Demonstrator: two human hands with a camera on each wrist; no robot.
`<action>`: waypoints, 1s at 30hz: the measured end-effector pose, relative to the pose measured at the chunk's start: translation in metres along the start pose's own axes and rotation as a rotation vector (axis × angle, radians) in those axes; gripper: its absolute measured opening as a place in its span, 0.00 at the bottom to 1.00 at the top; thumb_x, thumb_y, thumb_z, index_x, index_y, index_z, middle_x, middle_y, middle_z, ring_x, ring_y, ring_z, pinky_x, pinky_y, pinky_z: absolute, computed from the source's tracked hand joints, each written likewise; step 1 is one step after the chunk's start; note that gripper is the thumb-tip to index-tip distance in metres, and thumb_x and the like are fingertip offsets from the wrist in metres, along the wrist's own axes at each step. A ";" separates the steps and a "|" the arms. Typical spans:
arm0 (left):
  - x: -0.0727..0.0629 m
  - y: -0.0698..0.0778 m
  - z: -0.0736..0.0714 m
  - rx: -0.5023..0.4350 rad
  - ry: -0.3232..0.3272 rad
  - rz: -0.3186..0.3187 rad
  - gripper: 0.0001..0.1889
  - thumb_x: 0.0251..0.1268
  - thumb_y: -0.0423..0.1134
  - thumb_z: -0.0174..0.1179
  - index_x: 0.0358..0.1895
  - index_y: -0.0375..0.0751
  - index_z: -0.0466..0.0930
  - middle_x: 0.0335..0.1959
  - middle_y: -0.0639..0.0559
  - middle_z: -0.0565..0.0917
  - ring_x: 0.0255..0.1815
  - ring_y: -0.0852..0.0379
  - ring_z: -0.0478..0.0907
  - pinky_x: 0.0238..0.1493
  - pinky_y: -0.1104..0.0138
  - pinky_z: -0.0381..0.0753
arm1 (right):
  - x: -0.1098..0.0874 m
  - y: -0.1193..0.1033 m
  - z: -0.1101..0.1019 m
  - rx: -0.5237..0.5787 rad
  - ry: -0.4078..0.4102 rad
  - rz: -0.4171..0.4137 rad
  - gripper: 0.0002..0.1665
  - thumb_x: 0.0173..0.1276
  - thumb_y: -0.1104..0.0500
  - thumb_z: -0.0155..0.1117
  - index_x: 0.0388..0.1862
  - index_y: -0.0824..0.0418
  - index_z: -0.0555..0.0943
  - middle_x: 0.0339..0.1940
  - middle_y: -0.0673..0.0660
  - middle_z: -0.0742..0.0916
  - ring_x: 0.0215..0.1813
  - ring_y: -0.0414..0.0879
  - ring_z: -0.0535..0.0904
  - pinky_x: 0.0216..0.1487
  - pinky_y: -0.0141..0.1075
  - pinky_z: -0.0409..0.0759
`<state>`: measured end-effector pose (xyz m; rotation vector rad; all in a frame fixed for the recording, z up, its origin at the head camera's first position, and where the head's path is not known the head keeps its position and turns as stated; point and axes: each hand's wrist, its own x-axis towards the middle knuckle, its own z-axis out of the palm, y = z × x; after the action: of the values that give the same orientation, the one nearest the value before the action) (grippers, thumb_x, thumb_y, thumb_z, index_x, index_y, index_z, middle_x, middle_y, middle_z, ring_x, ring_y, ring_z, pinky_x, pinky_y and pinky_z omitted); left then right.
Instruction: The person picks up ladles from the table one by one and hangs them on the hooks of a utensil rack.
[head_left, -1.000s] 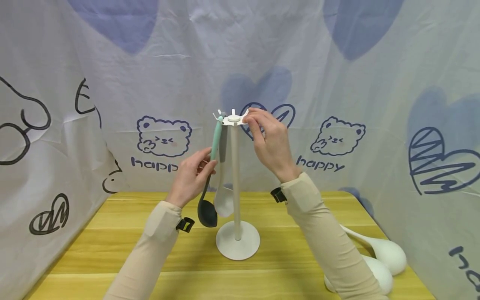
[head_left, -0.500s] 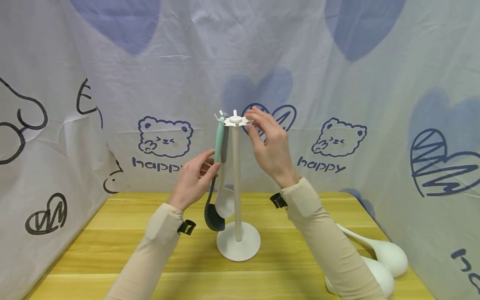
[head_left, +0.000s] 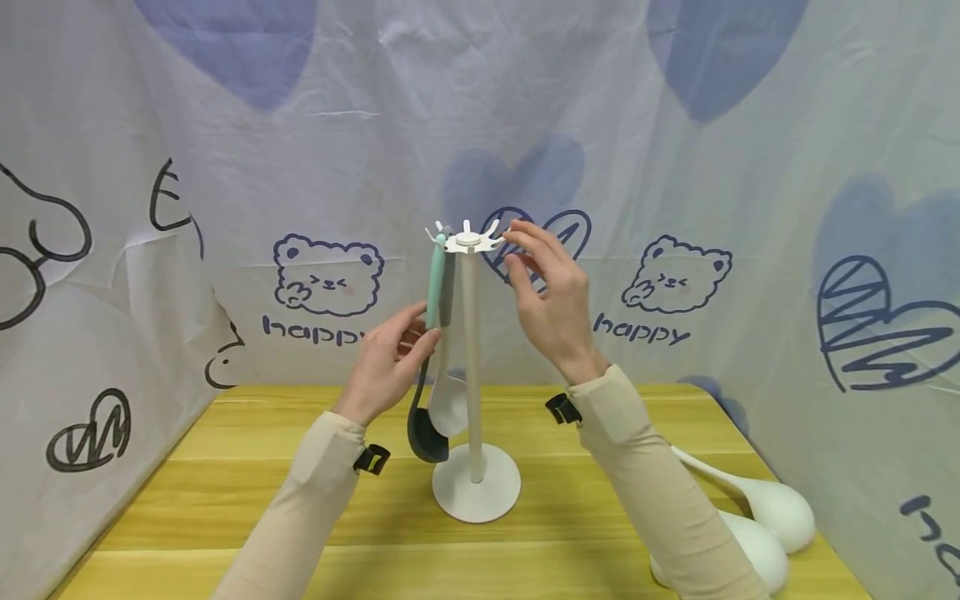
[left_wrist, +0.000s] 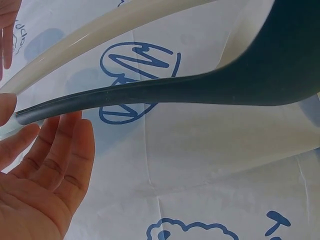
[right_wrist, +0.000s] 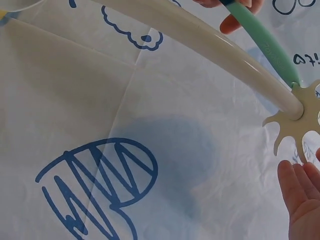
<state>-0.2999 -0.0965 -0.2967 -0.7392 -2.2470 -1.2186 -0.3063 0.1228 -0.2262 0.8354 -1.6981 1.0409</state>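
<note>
A dark ladle [head_left: 426,433] with a mint-green handle [head_left: 437,279] hangs from the left side of a white hook rack [head_left: 471,358]. My left hand [head_left: 390,358] pinches the lower part of that handle between thumb and fingers; the left wrist view shows the ladle's dark shaft [left_wrist: 125,92] running away from my hand. At the rack's top, my right hand [head_left: 551,296] is beside the right-hand hooks [head_left: 491,236]. Its thumb and fingers are spread apart and hold nothing. In the right wrist view its fingertips [right_wrist: 286,172] lie right at a hook's end.
A second utensil with a grey handle and pale bowl [head_left: 450,404] hangs behind the ladle. Two white ladle-like utensils [head_left: 780,515] lie at the table's right, partly behind my right forearm. The rack's round base [head_left: 476,504] stands on the wooden table [head_left: 247,475], with printed cloth [head_left: 420,75] around it.
My right hand has drawn back to the right from the hook it was touching. The ladle's bowl has swung right, closer to the pole, with my left hand still on the handle.
</note>
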 end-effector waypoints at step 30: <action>-0.038 -0.036 -0.004 -0.017 0.031 -0.112 0.19 0.76 0.45 0.51 0.64 0.43 0.73 0.44 0.44 0.86 0.46 0.48 0.84 0.51 0.52 0.85 | -0.076 0.045 -0.015 -0.173 -0.255 0.228 0.17 0.73 0.62 0.59 0.58 0.62 0.81 0.53 0.58 0.87 0.51 0.52 0.85 0.52 0.44 0.85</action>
<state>-0.2946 -0.1251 -0.3401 -0.6035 -2.2820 -1.2941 -0.3155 0.1600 -0.3074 0.6962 -2.1061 0.9502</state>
